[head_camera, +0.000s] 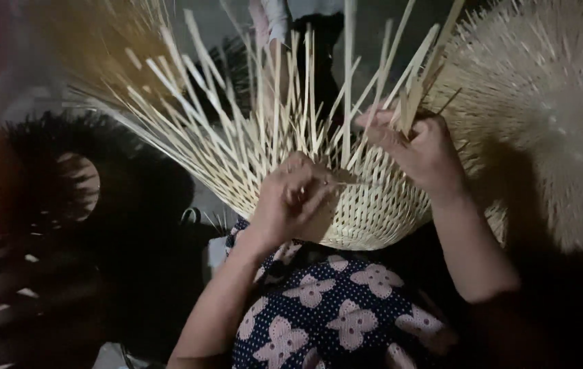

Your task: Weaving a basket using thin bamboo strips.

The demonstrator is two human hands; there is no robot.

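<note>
Nearest to us, the lap: a dark blue dotted cloth with pale pink flower shapes [332, 307] fills the bottom middle of the head view. Both forearms rise from it toward the work.

Just above the lap sits the half-woven bamboo basket [380, 205], pale yellow, its woven bowl resting against the knees with the rim edge low and the loose ends pointing up and away.

Our left hand [295, 198] lies on the woven wall at its left side. Fingers curled and pressed together, thumb and forefinger pinching a thin strip [346, 179] that runs sideways across the weave. Touching the basket.

Our right hand [421, 150] is higher, at the upper right edge of the weave. Fingers bent and closed around a small bunch of upright stakes [411, 102], knuckles toward us. Whether the thumb presses from behind we cannot tell.

Beyond the hands the unwoven bamboo splints [250, 116] fan out up and to the left, long, thin, well spread.

Farther right, a second pale basket with bristling ends [544, 102], blurred, just beside the right hand's wrist side.

Left, in shadow, a dark round woven piece [79, 184] with a lit hole in its middle. Details too dim to tell.
</note>
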